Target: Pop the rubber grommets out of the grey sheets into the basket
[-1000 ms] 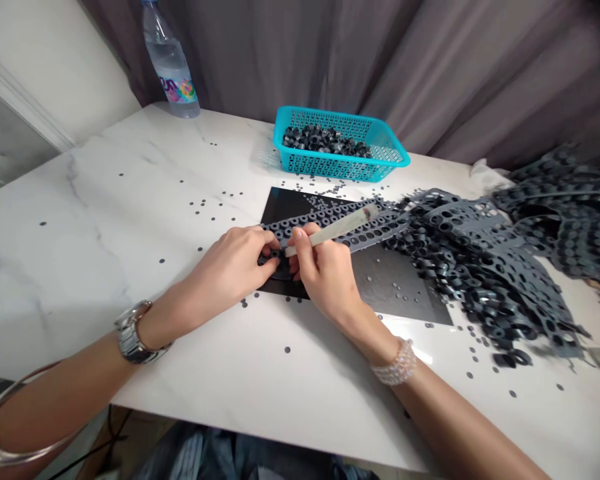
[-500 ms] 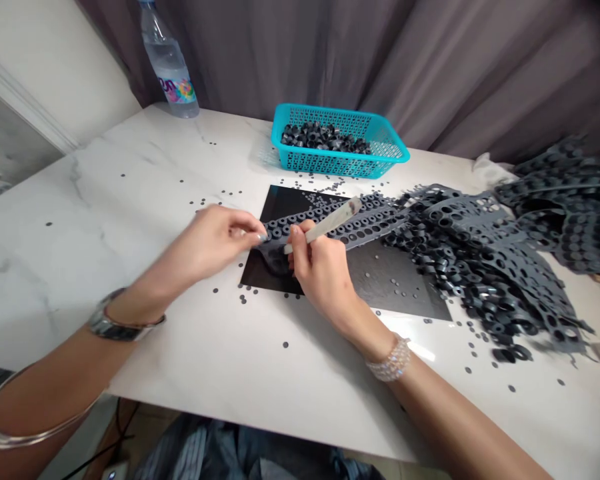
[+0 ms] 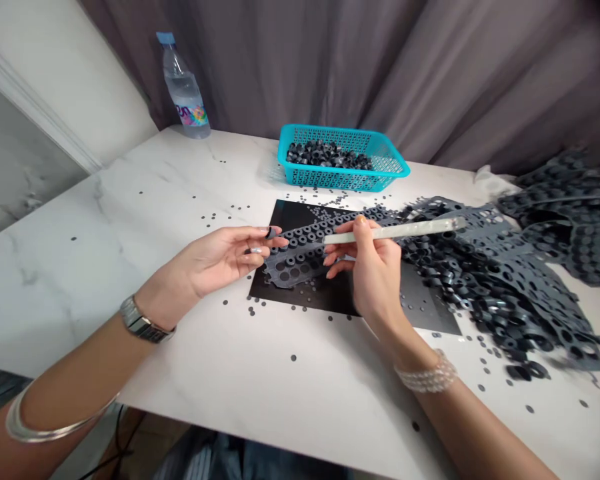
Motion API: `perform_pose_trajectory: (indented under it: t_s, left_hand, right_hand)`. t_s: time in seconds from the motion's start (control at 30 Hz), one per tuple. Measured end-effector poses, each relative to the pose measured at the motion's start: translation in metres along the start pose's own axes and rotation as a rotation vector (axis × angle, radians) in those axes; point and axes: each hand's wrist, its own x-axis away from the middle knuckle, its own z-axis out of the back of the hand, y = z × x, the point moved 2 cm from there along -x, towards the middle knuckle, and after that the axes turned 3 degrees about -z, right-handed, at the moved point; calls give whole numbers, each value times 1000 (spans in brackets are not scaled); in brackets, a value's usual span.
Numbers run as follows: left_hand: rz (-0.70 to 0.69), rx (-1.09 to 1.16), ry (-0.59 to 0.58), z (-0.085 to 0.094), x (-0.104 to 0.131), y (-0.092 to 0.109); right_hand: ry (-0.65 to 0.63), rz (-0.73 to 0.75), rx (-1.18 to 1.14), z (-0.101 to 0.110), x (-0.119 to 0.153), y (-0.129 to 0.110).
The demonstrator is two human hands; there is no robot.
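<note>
The grey strip (image 3: 291,272) looks round-holed. Right hand (image 3: 377,283) pinches a whitish stick (image 3: 415,229); left hand (image 3: 220,257) half-curled, hold unclear.

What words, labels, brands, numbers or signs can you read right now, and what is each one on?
"en", apparently: purple letters on the label of the bottle; the full word can't be read.
Watch: no legible marking.
Pale stick and turquoise basket: no readable text.
</note>
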Motion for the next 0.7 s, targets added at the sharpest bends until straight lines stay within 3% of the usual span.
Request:
perform_pose_trajectory:
  t_s: [0.17,0.27,0.37,0.53,0.6,0.7]
  left_hand:
    - [31,149,5,-2,0,0]
    - [13,52,-28,-4,-1,-4]
    - [-124,-327,1,-7,0,-8]
    - [-560,-1114,136,-15,4,-14]
    - [-656,-1311,130,-15,3,-19]
    - [-717,-1435,83,-11,-1,-25]
  right_hand:
    - [-88,-78,48,-4,8,4]
    - [-112,-90,53,-4,11,3]
    - [-128,-70,60,-2,11,1]
    - [-178,-37,116,1,10,3]
    - [-206,-17,167,2,10,6]
    - [-242,18,244,0,10,11]
